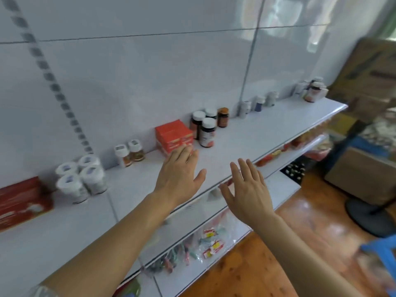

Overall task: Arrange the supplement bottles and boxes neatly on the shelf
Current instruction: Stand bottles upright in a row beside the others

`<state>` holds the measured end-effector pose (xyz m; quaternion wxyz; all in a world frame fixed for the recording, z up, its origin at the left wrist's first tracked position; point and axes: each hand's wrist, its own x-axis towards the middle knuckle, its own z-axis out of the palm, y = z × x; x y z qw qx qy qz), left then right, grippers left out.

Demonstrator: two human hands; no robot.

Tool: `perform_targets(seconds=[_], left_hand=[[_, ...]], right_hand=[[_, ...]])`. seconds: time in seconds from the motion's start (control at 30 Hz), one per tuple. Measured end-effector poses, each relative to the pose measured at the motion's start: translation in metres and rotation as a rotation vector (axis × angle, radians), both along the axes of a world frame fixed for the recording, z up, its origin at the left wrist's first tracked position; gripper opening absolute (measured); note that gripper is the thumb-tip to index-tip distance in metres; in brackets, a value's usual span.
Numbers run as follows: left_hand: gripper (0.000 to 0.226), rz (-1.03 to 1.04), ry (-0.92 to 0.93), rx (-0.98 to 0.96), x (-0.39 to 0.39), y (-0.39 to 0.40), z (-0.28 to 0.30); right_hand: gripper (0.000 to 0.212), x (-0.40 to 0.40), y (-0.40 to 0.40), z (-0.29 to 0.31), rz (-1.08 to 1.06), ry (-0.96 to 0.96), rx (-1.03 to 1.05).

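White shelf [246, 136] — square orange-red cardboard box [173, 136] and dark white-capped bottles [203, 127] grouped; far bottles apparently unsorted. Left hand [179, 172] and right hand [246, 189] — flat, empty.

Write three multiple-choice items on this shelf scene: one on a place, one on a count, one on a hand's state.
1. Where is the orange-red box?
A. right of the dark bottles
B. between the two small amber bottles and the dark bottles
C. on the floor

2. How many white tubs stand in the cluster?
A. two
B. four
C. six

3. What is the left hand doing?
A. gripping a bottle
B. making a fist
C. flat, fingertips at the box

Key: B, bottles flank the box; B, four lids show; C, fingers are straight, holding nothing.
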<state>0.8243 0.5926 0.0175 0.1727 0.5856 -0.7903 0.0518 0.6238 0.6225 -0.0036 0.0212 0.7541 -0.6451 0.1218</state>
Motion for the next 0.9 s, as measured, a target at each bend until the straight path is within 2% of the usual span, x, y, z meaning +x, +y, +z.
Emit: perform_targets(seconds=[0.6, 0.9], left_hand=[[0.064, -0.338, 0.056, 0.045, -0.316, -0.247, -0.011], [0.067, -0.410, 0.045, 0.050, -0.488, -0.340, -0.014]], right_hand=[[0.071, -0.292, -0.170, 0.009, -0.352, 0.045, 0.017], [0.069, -0.457, -0.261, -0.005, -0.421, 0.019, -0.038]])
